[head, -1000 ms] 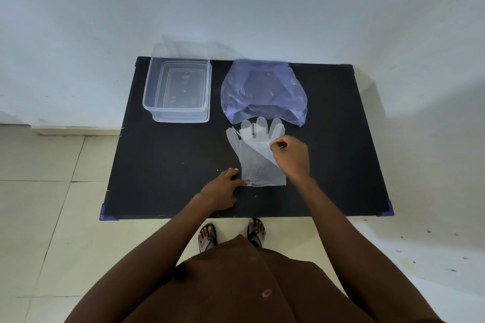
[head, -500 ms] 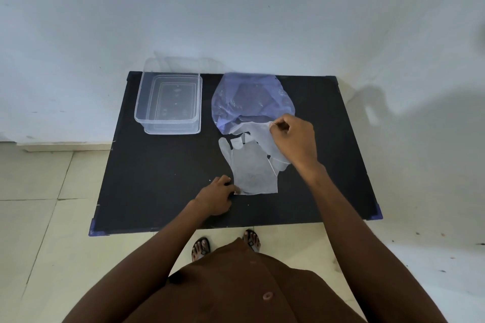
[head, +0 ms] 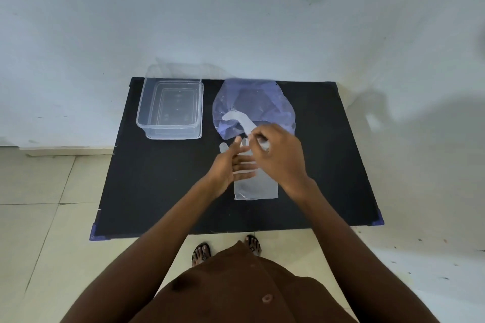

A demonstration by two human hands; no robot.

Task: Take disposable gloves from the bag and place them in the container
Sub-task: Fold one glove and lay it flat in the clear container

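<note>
Right hand (head: 279, 155) raised, fingers pinching a glove (head: 240, 120), left hand (head: 232, 165) spread, palm up

Plain indoor room, probably home, exact kind not clear. Bare whitewashed wall (head: 236, 8) with few marks; cream tiled floor (head: 39, 217); low black rectangular desk (head: 157, 191) pushed against wall; person's sandalled feet (head: 201, 253) on tiles.
</note>
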